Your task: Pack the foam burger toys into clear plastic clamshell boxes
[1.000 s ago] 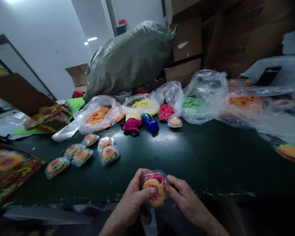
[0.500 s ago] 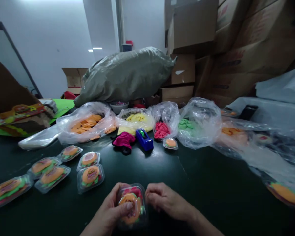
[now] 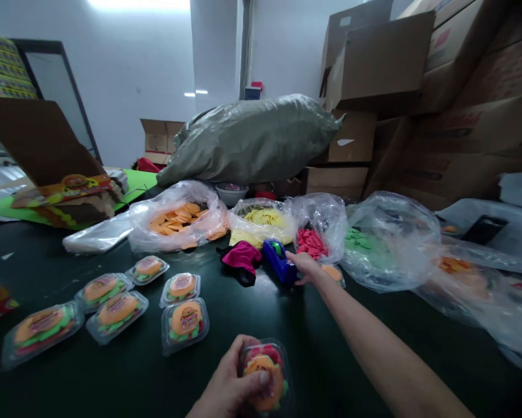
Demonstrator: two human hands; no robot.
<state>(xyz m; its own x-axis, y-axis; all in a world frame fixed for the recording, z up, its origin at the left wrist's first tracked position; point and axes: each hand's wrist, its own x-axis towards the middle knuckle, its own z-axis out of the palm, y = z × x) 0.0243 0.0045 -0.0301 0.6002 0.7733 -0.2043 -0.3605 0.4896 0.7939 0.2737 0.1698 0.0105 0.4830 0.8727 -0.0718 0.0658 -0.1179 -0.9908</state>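
My left hand [image 3: 228, 383] grips a clear plastic clamshell pack [image 3: 267, 374] with an orange burger-shaped toy and red and green pieces inside, close to me at the bottom edge. My right arm stretches far across the dark table [image 3: 339, 348]. My right hand [image 3: 305, 266] rests on the blue tape dispenser [image 3: 277, 261], fingers curled at its right end. A magenta cloth [image 3: 242, 256] lies just left of the dispenser, and a small burger pack [image 3: 334, 273] sits just right of my hand.
Several filled clamshell packs [image 3: 186, 320] lie at the left. Clear bags of orange [image 3: 180, 219], yellow [image 3: 263, 220], red [image 3: 315, 235] and green [image 3: 374, 241] pieces line the back. Behind them lie a big grey sack [image 3: 252, 139] and stacked cardboard boxes [image 3: 417, 87]. A printed display box [image 3: 64, 194] stands at the left.
My right hand let go of the pack and reached forward to the blue tape dispenser. My left hand kept the pack. The view tilted up.
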